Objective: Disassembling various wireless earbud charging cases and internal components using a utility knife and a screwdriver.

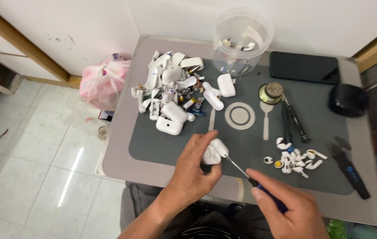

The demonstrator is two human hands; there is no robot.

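Note:
My left hand (194, 170) grips a small white earbud charging case (213, 152) above the near edge of the grey work mat (153, 141). In my right hand (288, 210) is a thin screwdriver (241, 170) with a dark handle. Its metal tip touches the case on its right side. A heap of white case shells and small parts (171, 90) lies at the mat's far left. Loose white earbud pieces (297, 158) lie to the right of my hands.
A clear plastic tub (241, 42) with parts stands at the back. A black phone (304, 67), a round black object (348, 100), a brass-coloured spool (271, 92), black tools (292, 120) and a black pry tool (350, 170) lie right. A pink bag (103, 83) sits on the floor left.

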